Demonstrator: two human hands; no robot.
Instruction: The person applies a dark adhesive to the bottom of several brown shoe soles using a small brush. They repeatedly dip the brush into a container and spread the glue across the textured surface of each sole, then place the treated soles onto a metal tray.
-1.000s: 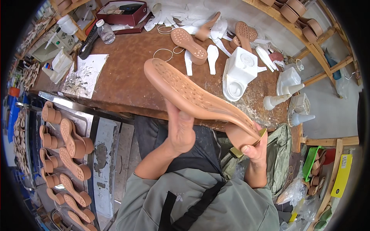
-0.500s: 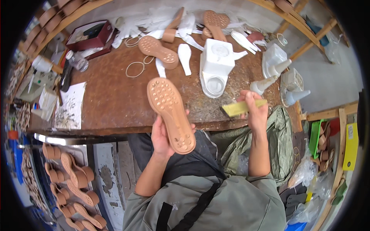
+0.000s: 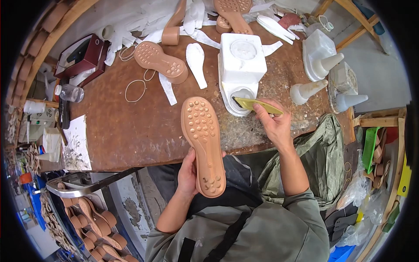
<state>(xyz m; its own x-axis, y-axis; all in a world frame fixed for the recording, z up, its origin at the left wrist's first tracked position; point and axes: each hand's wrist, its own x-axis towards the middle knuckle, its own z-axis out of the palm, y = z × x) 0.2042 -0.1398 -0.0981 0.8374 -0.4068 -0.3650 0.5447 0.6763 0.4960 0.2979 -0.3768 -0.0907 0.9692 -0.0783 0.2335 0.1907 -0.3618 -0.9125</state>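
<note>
My left hand grips a tan shoe sole by its sides, with the studded face turned up toward me. Between the fingers and thumb of my right hand is a flat yellow-green brush with a dark tip. That tip is in the round cup at the front of a white plastic glue pot on the bench. What the cup holds is hard to make out. Left of the pot lie a white insole-shaped piece and another tan sole with its studs up.
On the wooden bench, white strips and more soles lie along the back. Nozzle-topped bottles stand at the right, beside a green cloth. A maroon box and a clear bottle are at the left; below hangs a rack of soles.
My right hand has carried the brush left and down into the pot's cup. The sole in my left hand is a little lower and more upright, and the view has shifted.
</note>
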